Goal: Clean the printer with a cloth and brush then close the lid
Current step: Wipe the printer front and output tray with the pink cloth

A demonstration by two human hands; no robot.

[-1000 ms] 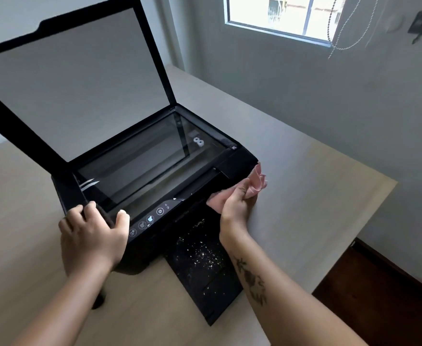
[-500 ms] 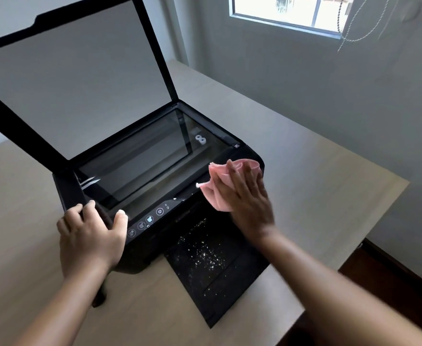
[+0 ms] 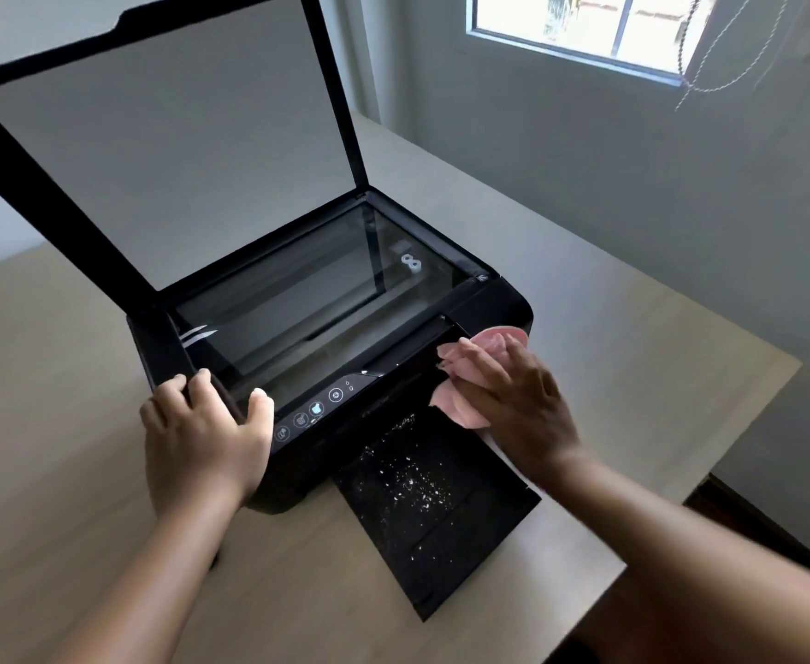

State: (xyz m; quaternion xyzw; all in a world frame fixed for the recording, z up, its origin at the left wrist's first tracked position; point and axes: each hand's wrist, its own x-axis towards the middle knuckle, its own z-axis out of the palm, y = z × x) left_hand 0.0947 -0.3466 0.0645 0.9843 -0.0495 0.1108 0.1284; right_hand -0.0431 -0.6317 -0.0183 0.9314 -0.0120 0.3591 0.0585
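A black printer (image 3: 494, 304) stands on a light wooden table, its scanner lid (image 3: 154, 151) raised and the glass (image 3: 316, 299) bare. My left hand (image 3: 201, 438) grips the printer's front left corner. My right hand (image 3: 513, 400) presses a pink cloth (image 3: 460, 404) flat against the printer's front right side, just above the output tray (image 3: 441, 515). That tray sticks out toward me and is speckled with white crumbs. No brush is in view.
The table (image 3: 633, 357) ends close to the right of the printer, with dark floor (image 3: 767, 534) below. A grey wall and a window (image 3: 585, 26) with hanging cords lie behind.
My right hand turned over from a pinch at the printer's right front corner to a flat palm on the cloth, then slid slightly down the front. My left hand stayed put.
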